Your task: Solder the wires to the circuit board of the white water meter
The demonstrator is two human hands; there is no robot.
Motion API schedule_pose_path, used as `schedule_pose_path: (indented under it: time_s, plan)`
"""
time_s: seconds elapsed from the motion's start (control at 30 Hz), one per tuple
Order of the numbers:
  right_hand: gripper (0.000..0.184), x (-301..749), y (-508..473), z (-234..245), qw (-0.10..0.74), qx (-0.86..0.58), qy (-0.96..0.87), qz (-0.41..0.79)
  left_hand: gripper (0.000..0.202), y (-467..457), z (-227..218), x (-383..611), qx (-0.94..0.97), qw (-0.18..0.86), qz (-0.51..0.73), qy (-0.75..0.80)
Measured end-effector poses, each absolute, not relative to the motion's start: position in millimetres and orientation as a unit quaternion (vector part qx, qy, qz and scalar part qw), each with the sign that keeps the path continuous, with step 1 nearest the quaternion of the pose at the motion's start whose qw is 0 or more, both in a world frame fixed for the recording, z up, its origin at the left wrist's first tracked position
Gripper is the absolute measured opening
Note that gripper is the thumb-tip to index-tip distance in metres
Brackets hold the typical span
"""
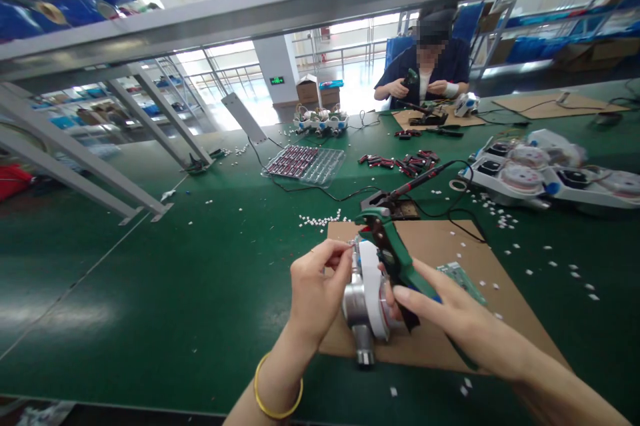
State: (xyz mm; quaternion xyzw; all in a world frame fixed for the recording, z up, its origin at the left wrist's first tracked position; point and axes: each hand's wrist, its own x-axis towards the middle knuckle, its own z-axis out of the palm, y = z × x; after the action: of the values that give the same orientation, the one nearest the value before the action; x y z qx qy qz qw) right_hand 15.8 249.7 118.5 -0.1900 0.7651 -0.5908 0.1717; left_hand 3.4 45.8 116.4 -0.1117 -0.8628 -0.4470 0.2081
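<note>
Here, both hands work over a flat brown cardboard sheet [505, 306] that lies at the near edge of the green table [150, 293]. The left hand [317, 289], with a gold bangle [277, 394] on its wrist, is closed in a pinch, thumb and forefinger nipped onto the upper edge of a round white and silver motor unit [365, 296]. The unit stands on its edge on the sheet's near left part. The right hand [450, 319] grips green-handled pliers [393, 249], with 1 finger stretched out toward the unit; the pliers' head sits at the top of the unit, just beside the left fingertips.

A small green circuit board [463, 281] lies on the sheet just past the right hand. At the sheet's far edge a black soldering iron [420, 181] rests in its stand. Tiny white bits [320, 219] are scattered on the table near it. A clear plastic tray of red parts [305, 163] sits mid-table, and white and grey housings [540, 179] lie toward the right edge. At the far edge a seated person [430, 73] handles a tool.
</note>
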Motion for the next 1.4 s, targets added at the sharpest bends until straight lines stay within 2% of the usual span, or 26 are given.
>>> schedule_pose_path:
  time_s: [0.13,0.23,0.3,0.37,0.53,0.67,1.0,1.1,1.17,1.23,1.33,1.4]
  plan:
    - [0.052,26.7,278.9,118.1,0.344,-0.162,0.563,-0.734,0.016,39.8,115.0,0.5,-0.122,0.169,-0.536,-0.818]
    - [0.071,31.7,280.9,116.7,0.394,-0.124,0.5,-0.761,0.013,41.6,112.3,1.1,-0.13,0.172,-0.535,-0.817]
    - [0.082,31.4,275.9,116.0,0.404,-0.109,0.493,-0.763,0.011,43.3,110.9,2.5,-0.136,0.186,-0.516,-0.825]
    - [0.083,29.4,271.0,112.7,0.411,-0.136,0.478,-0.764,0.009,43.6,110.3,4.0,-0.144,0.201,-0.492,-0.834]
    - [0.056,26.4,267.5,97.5,0.402,-0.175,0.443,-0.782,0.008,41.6,110.6,5.5,-0.171,0.238,-0.448,-0.845]
    - [0.05,26.6,267.7,93.9,0.408,-0.173,0.425,-0.789,0.008,41.7,110.1,4.7,-0.199,0.292,-0.392,-0.85]
    - [0.051,26.5,271.2,95.7,0.413,-0.171,0.445,-0.776,0.01,37.2,105.8,3.0,-0.263,0.343,-0.299,-0.851]
    - [0.059,29.3,268.4,100.3,0.423,-0.135,0.449,-0.775,0.009,37.4,106.3,3.2,-0.269,0.361,-0.282,-0.847]
    - [0.067,31.9,264.0,108.6,0.42,-0.06,0.468,-0.775,0.008,40.0,107.6,3.5,-0.249,0.318,-0.327,-0.854]
    - [0.078,35.3,260.4,117.8,0.412,-0.031,0.478,-0.775,0.011,44.0,109.1,2.4,-0.185,0.199,-0.464,-0.843]
    - [0.095,39.5,266.5,122.4,0.346,-0.028,0.491,-0.799,0.026,48.7,109.9,-3.3,-0.048,0.002,-0.68,-0.732]
    - [0.093,38.2,282.5,113.1,0.292,0.02,0.489,-0.822,0.033,49.2,109.1,-9.0,0.001,-0.053,-0.745,-0.665]
